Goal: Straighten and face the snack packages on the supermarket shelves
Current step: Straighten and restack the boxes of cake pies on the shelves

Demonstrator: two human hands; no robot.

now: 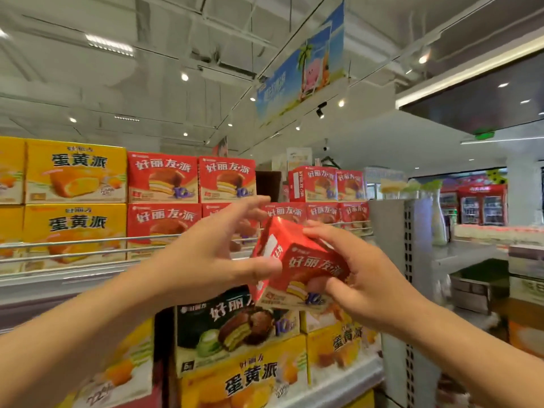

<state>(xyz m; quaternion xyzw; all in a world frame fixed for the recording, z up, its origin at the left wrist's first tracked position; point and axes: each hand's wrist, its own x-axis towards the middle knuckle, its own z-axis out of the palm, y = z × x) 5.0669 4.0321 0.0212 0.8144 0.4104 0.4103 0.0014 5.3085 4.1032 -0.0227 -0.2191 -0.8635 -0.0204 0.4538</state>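
Closest in, the right hand (365,269) has a proper grip on a tilted red pie box (297,266), fingers curled over its top edge and thumb across the front. The left hand (215,251) is just beside it, fingers spread loose, thumb touching the box's left end but not really wrapped around it. Right under both hands sits a dark green pie box (232,328) on top of yellow boxes (244,375). Beyond the hands, the upper shelf rail (88,245) fronts stacked red boxes (164,198), with yellow egg-yolk pie boxes (76,198) further off past the left hand.
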